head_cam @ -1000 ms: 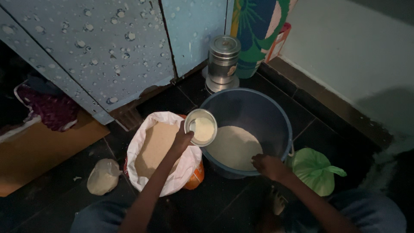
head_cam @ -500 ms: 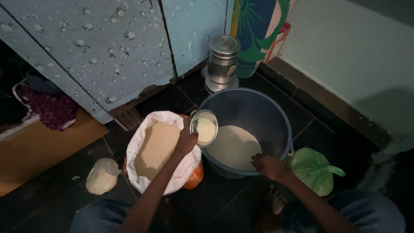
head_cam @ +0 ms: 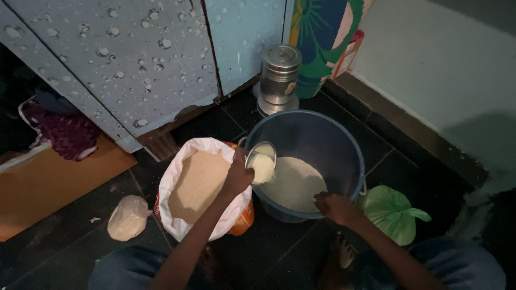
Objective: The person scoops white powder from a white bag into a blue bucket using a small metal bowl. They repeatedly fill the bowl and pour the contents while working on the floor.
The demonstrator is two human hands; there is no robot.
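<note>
Dim room: dark tiled floor (head_cam: 80, 258), blue droplet-patterned cupboard doors (head_cam: 134, 59), pale wall (head_cam: 441, 59).

Sack (head_cam: 199, 185) left of bucket (head_cam: 328, 134)

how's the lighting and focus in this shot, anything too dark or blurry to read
Head view: dim overall, brightest on the pale speckled cabinet doors; the dark tiled floor and the lower corners sink into shadow. The left hand tipping the small round metal cup over the blue plastic bucket looks slightly soft; the right hand reads clearly.
</note>
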